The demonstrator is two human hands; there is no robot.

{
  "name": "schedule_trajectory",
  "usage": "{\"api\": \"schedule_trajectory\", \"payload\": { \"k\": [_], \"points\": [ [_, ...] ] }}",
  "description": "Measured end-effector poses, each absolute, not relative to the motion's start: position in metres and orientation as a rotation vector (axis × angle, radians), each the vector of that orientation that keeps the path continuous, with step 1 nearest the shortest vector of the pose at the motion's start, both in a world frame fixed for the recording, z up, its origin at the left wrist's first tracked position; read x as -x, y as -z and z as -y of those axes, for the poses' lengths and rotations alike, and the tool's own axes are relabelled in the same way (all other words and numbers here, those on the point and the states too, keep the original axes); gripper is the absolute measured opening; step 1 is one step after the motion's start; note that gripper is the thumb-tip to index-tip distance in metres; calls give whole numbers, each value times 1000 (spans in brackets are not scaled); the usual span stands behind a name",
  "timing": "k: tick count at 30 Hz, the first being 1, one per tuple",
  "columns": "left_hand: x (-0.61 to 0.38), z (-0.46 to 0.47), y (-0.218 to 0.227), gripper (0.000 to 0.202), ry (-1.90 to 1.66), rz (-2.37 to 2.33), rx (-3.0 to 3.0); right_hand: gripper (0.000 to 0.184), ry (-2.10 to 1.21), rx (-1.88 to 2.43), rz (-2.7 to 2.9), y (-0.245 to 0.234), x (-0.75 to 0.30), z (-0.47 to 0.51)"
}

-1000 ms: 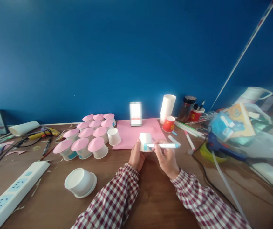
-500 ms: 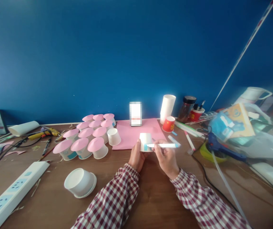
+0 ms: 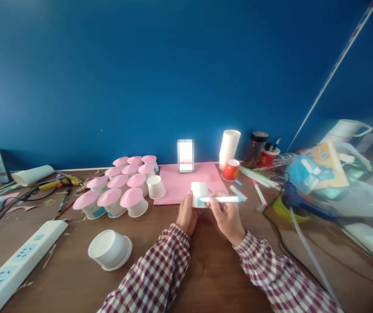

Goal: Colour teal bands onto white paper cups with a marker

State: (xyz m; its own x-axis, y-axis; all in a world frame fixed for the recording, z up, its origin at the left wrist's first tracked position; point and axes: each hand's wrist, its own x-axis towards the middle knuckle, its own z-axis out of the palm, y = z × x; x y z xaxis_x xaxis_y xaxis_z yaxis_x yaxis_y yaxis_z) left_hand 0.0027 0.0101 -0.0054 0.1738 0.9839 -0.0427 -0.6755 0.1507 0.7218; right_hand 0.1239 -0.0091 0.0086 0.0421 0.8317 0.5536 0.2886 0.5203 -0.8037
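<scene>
My left hand [image 3: 187, 214] is closed around the side of a white paper cup [image 3: 199, 190], which has a blue patch low on its wall. In my right hand [image 3: 227, 219] a white marker [image 3: 224, 199] with a light blue end is pinched and held nearly level. Its tip meets the cup at the blue patch. A pink paper sheet [image 3: 173, 184] lies just behind the cup. Left of it stand several upturned cups topped with pink paper cones [image 3: 131, 197], and a plain white cup [image 3: 156, 187] sits at the sheet's left edge.
A larger upturned white tub [image 3: 108, 248] and a power strip [image 3: 20, 265] lie at left, near a yellow glue gun [image 3: 61, 182]. At right are a red cup [image 3: 231, 170], a white cup stack [image 3: 229, 148], loose markers [image 3: 259, 192], a blue glue gun [image 3: 306, 206] and a plastic bag [image 3: 362, 195].
The marker has shifted very slightly in my right hand's grip against the cup. The cup, both hands and the things around them otherwise look the same.
</scene>
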Motion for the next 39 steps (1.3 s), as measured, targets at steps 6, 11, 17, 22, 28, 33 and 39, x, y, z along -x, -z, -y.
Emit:
{"api": "schedule_trajectory", "payload": {
  "k": [6,11,17,22,28,33,39],
  "points": [
    [-3,-9,5,45,-1302,-572,-658,12,-535,996,1510,-8,-124,8],
    [-3,-9,6,46,-1305,-576,-662,12,-531,992,1521,-8,-124,10],
    [-4,-9,4,46,-1308,-576,-675,13,-534,999,1516,-8,-124,10],
    [-4,-9,5,46,-1307,-583,-670,13,-537,1004,1519,-8,-124,9],
    [-3,-9,5,45,-1316,-602,-653,14,-527,1015,1511,-9,-124,9],
    [-4,-8,4,43,-1317,-600,-658,14,-520,1007,1505,-9,-124,9],
    [-4,-7,3,45,-1312,-602,-677,15,-513,1021,1505,-10,-123,10]
  ]
}}
